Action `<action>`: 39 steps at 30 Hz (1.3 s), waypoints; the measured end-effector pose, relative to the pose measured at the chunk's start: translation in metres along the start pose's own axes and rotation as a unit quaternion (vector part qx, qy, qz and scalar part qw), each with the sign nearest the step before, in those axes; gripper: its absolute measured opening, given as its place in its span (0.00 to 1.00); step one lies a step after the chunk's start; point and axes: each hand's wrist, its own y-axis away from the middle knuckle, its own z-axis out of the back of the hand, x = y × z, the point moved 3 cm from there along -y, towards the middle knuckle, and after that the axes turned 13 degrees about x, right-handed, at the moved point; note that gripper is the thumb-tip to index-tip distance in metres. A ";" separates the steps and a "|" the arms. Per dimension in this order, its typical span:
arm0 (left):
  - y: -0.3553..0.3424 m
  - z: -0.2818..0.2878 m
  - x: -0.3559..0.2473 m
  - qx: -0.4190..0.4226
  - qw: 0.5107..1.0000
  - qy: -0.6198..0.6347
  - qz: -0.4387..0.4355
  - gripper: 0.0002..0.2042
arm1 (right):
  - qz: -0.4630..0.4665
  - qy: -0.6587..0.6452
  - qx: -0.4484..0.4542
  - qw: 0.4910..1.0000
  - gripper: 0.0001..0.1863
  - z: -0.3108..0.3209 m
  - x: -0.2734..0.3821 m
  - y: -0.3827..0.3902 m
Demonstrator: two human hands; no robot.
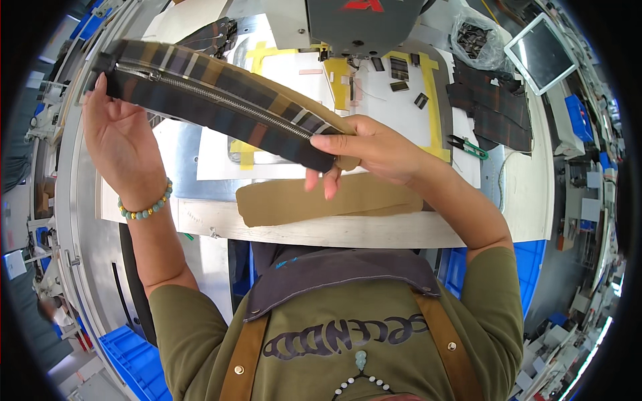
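Observation:
A plaid fabric strip (200, 110) with a silver zipper along its length is raised over the table, slanting from upper left down to the right. Tan backing fabric shows along its far edge. My left hand (125, 144) grips the strip's left end, palm showing and some fingers hidden behind the cloth. At the right end my right hand (381, 150) pinches the strip, thumb on top beside the zipper. Flat on the table's near side, under the right hand, lie long tan fabric pieces (314, 200), overlapping.
A dark grey machine head (371, 30) stands at the back over a yellow-taped white sheet with small plaid tabs (399, 70). To the right are green-handled snips (471, 148), plaid pieces (498, 113), a clear bag (473, 37) of dark bits and a tablet (543, 53).

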 end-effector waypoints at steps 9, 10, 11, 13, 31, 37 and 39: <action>0.006 0.161 0.030 -0.282 0.955 -0.067 0.065 0.18 | -0.132 0.016 -0.021 0.991 0.23 0.001 -0.012 -0.015; 0.012 0.169 0.035 -0.381 0.914 -0.091 0.104 0.21 | -0.131 0.016 -0.022 0.991 0.23 0.005 -0.017 -0.018; 0.018 0.172 0.044 -0.380 0.915 -0.090 0.104 0.21 | -0.148 0.031 -0.025 0.988 0.23 0.011 -0.025 -0.022; 0.022 0.159 0.055 -0.308 0.879 -0.363 0.017 0.24 | -0.164 0.045 -0.033 0.985 0.23 0.020 -0.027 -0.028; 0.010 -0.031 0.191 0.423 0.761 -0.441 0.218 0.07 | -0.191 0.368 -0.251 0.875 0.22 0.108 -0.011 0.049; -0.013 -0.052 0.245 0.408 0.787 -0.382 0.261 0.09 | 0.073 0.672 -0.328 0.660 0.06 0.133 -0.035 0.043; -0.014 -0.057 0.244 0.391 0.795 -0.418 0.200 0.09 | 0.128 0.685 -0.236 0.677 0.15 0.133 -0.040 0.038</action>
